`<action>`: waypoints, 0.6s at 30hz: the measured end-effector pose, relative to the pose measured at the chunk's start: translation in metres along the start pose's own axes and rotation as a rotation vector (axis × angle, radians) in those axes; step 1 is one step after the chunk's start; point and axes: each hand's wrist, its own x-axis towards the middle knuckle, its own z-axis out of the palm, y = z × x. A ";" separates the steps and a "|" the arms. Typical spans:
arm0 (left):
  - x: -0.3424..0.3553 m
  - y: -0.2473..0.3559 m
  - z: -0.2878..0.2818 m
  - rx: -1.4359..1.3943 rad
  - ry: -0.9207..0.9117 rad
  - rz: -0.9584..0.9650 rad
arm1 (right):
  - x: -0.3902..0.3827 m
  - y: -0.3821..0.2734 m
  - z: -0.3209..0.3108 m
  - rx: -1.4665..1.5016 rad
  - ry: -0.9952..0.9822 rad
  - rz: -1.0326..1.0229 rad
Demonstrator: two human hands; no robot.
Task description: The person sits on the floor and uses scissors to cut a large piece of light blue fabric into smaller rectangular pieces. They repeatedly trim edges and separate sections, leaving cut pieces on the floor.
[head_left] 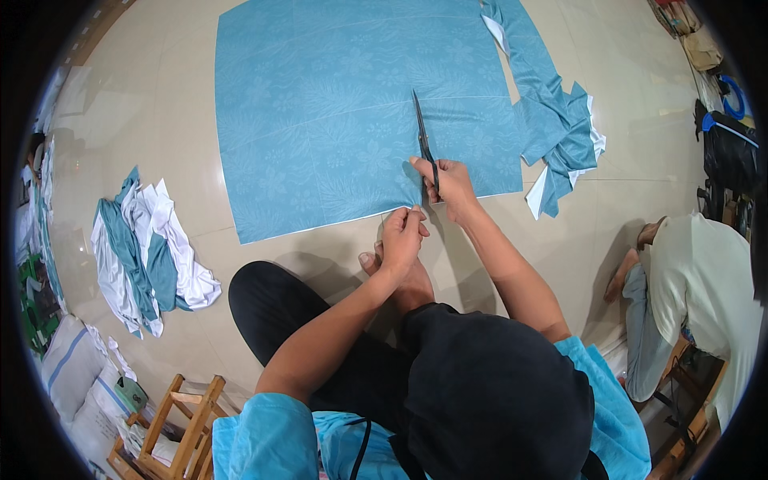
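A large sheet of light blue patterned fabric (336,136) lies spread on the floor in front of me. My right hand (445,184) grips black scissors (424,136), which rest over the fabric with their long blades pointing away from me. At the near edge, just left of the scissors, my left hand (404,232) pinches the fabric, pulling up a small crease. My bare foot is below that hand. Crumpled blue strips and pieces with white undersides (560,128) lie along the sheet's right side.
White and teal cloths (152,248) are heaped on the floor at left. Wooden stools (180,420) and white sacks (68,368) stand at lower left. Another person in pale clothing (692,296) is at right. Bags and mixed items (724,144) line the right edge.
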 end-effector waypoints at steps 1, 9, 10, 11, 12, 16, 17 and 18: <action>0.000 0.000 0.000 -0.007 -0.001 0.003 | 0.002 -0.002 0.001 -0.002 0.002 -0.005; -0.002 0.004 0.000 -0.004 0.000 -0.002 | 0.010 -0.009 0.003 -0.006 0.004 -0.019; -0.002 0.004 0.000 -0.017 0.000 -0.024 | 0.010 -0.009 0.003 -0.011 0.006 -0.019; -0.003 0.004 0.000 -0.009 -0.002 0.003 | 0.011 -0.010 0.003 -0.016 0.008 -0.019; -0.004 0.003 0.000 -0.007 -0.003 0.007 | 0.010 -0.010 0.003 -0.015 0.012 -0.026; -0.009 -0.002 0.000 0.017 0.004 0.001 | 0.005 -0.005 0.001 -0.024 -0.008 -0.004; -0.009 -0.002 0.000 0.015 0.004 0.003 | 0.005 -0.004 0.001 -0.031 -0.010 -0.004; -0.009 -0.003 0.000 0.014 0.003 0.004 | 0.006 -0.004 0.001 -0.035 -0.012 -0.007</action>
